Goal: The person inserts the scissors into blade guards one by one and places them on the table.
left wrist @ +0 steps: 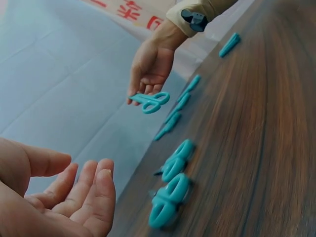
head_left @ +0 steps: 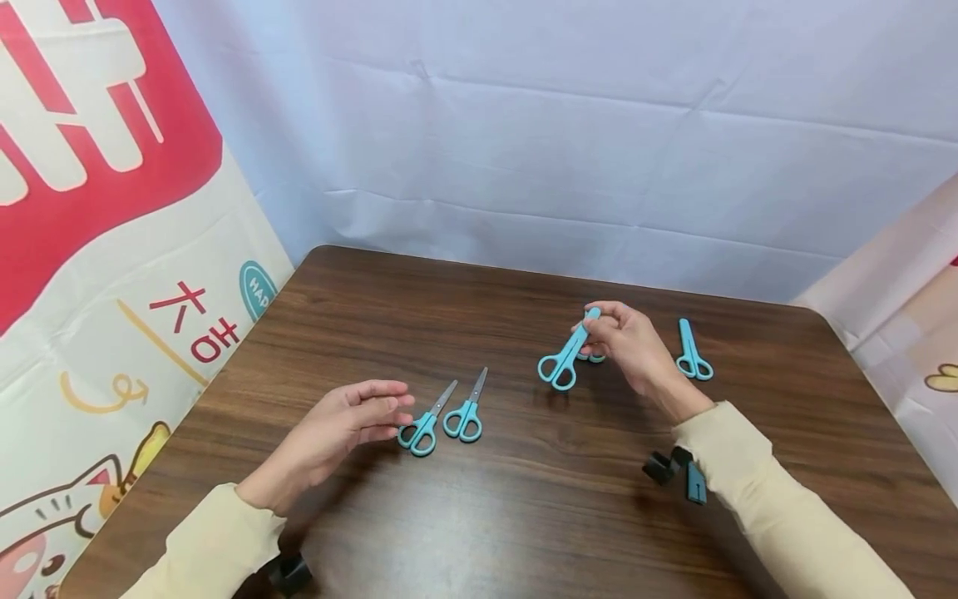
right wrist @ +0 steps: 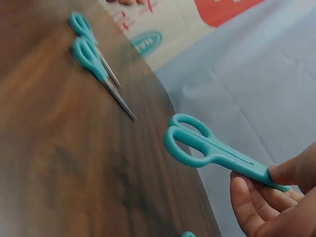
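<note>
My right hand (head_left: 629,345) pinches a pair of turquoise scissors (head_left: 560,366) by the covered blade end, off the table. In the right wrist view these scissors (right wrist: 197,143) have their handle loops turned away from the thumb and fingers. My left hand (head_left: 352,424) hovers with loosely bent fingers, holding nothing, beside two turquoise-handled scissors. The nearer pair (head_left: 423,433) is partly overlapped by its fingertips in the head view. Just right of it lies the other pair (head_left: 466,416). Both have bare metal blades pointing away.
Behind the right hand lies another turquoise pair (head_left: 596,358), mostly hidden. Covered scissors (head_left: 694,358) rest farther right on the brown wooden table (head_left: 524,491). A pale cloth (head_left: 561,166) hangs behind the table, and a printed banner (head_left: 150,249) hangs at left.
</note>
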The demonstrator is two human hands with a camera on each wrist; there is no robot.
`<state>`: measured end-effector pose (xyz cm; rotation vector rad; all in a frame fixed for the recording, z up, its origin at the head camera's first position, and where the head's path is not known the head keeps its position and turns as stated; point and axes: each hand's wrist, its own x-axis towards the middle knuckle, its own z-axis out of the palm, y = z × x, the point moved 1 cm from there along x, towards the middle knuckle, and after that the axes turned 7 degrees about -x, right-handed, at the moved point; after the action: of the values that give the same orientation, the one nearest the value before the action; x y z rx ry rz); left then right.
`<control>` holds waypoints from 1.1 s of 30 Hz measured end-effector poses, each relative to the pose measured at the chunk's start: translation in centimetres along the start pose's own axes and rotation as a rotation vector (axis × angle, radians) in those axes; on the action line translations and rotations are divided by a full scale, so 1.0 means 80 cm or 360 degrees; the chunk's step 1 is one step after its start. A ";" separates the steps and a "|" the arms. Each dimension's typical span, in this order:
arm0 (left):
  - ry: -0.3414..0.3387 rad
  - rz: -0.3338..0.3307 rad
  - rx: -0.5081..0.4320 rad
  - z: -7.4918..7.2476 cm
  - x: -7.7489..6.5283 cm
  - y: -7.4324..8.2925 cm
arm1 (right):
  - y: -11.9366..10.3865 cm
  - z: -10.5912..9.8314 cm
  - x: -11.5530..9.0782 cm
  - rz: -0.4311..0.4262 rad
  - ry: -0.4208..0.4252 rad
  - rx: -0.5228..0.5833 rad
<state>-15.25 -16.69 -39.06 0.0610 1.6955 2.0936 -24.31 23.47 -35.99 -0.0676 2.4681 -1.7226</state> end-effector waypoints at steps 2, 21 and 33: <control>0.0039 0.0001 0.0001 -0.007 -0.002 0.001 | 0.002 -0.002 0.015 0.0004 0.0018 -0.0042; 0.0132 -0.0037 0.0100 -0.039 -0.013 -0.007 | 0.029 0.017 0.122 0.0187 -0.0097 -0.0128; 0.0256 -0.0037 0.0438 -0.032 -0.008 -0.012 | 0.036 0.030 0.143 0.0333 -0.0052 -0.0112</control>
<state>-15.17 -19.16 -40.43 -0.0446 2.0612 1.8782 -35.19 20.96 -40.43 0.1494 2.4140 -1.5381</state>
